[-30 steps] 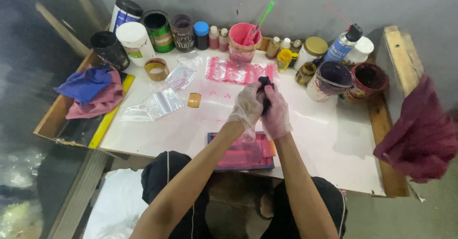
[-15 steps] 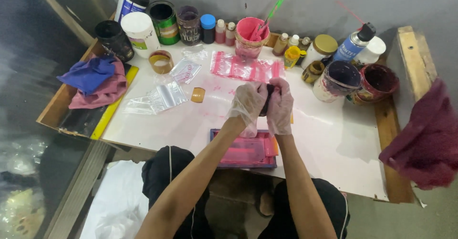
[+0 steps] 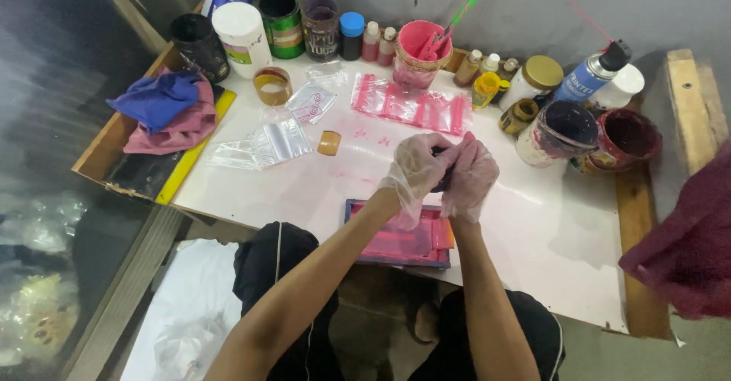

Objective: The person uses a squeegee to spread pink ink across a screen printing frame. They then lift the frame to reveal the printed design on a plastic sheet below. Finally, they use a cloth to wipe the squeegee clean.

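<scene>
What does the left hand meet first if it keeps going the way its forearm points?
Immediately the gloved right hand: the gloved left hand already presses against it around a small dark object. Beyond that, probably the paint-stained round tub, though depth is unclear.

White table with jars, plastic bags

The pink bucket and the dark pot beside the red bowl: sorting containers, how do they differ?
The pink bucket stands at the back by the wall; the dark pot sits further right, nearer the person. The pink bucket holds sticks, one green; the dark pot shows none. The bucket is pink throughout, the pot white-sided with a dark inside. Both stand upright and open.
</scene>
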